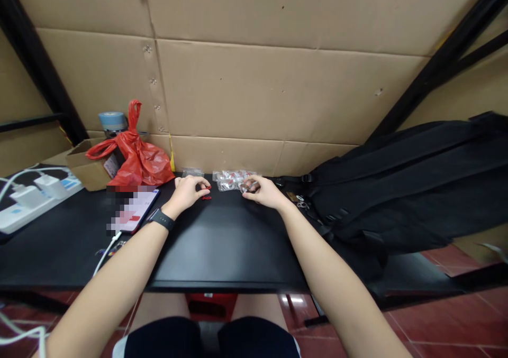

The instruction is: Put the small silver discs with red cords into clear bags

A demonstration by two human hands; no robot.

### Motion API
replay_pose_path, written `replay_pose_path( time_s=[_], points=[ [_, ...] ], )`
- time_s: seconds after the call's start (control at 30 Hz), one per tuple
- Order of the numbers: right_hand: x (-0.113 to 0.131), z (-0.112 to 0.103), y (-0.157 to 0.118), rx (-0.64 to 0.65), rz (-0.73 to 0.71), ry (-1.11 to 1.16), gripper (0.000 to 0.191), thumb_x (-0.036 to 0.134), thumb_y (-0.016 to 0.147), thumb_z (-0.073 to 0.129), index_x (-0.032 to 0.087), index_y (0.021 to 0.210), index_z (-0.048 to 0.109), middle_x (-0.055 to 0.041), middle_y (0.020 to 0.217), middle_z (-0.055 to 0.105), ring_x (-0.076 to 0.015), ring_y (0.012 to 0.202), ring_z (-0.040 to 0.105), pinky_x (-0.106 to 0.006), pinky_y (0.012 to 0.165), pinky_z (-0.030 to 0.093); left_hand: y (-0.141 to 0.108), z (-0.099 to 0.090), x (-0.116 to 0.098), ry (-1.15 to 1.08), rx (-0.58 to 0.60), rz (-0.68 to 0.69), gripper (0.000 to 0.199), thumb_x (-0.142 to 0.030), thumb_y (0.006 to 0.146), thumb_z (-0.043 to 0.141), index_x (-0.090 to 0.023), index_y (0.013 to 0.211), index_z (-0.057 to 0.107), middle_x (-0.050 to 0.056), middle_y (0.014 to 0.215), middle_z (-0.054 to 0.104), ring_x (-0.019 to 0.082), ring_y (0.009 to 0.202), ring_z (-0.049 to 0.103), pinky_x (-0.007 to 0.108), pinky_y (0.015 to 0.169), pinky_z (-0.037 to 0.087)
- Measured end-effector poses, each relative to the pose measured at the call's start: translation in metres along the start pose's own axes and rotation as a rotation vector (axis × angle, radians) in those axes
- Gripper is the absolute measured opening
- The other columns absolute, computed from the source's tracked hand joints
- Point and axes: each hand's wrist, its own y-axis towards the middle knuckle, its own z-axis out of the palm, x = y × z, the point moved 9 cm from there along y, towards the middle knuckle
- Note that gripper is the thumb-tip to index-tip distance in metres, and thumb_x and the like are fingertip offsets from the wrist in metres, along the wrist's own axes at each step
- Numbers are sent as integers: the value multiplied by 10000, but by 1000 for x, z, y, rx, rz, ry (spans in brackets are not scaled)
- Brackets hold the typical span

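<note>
Head view, left fingers (203,192) pinched on red cord (207,198), right fingers (251,195) half-curled, grasping clear packet (243,187) (shiny)

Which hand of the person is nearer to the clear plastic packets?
Right. The right hand is at the right end of the clear plastic packets; the left hand is apart from them, to their left.

This looks like a makeshift desk nook, perhaps in a home or dormitory: cardboard panels (254,93), black frame (426,77), desk (222,241), power strip (24,218), backpack (405,178), red floor tiles (460,315).
</note>
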Motion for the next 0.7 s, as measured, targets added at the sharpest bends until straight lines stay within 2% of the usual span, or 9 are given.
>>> replay_pose_path(
  time_s=[0.13, 0.3, 0.47, 0.7],
  points=[
    [39, 21, -1, -5, -132, 151, 444, 307, 692, 754, 212, 1105, 621, -62, 1075, 668, -180, 864, 642, -287, 690, 528, -2, -3, -13, -104, -35, 11, 112, -374, 821, 700, -293, 864, 764, -37, 920, 769, 198, 941, 676, 330, 909, 407],
    [70, 32, -7, -82, -189, 339, 453, 322, 701, 773, 229, 1106, 593, -71, 1141, 667, -205, 955, 659, -306, 730, 540, -5, -2, -28, -245, -64, 62, 150, -384, 834, 688, -273, 869, 783, -4, 965, 765, 213, 961, 667, 338, 913, 466],
    [89, 35, -13, -107, -247, 390, 399, 337, 727, 778, 238, 1072, 605, -67, 1117, 680, -227, 1035, 656, -313, 745, 547, -7, -3, -36, -288, -132, 66, 162, -379, 832, 688, -244, 840, 779, 34, 1027, 725, 230, 1026, 629, 372, 971, 463],
    [97, 33, -17, -108, -256, 424, 431, 367, 708, 815, 244, 1071, 617, -70, 1106, 688, -234, 1026, 662, -336, 757, 558, -12, -7, -44, -243, -169, 73, 138, -346, 842, 677, -242, 839, 769, 37, 1011, 676, 232, 1027, 585, 394, 982, 448]
  ],
)
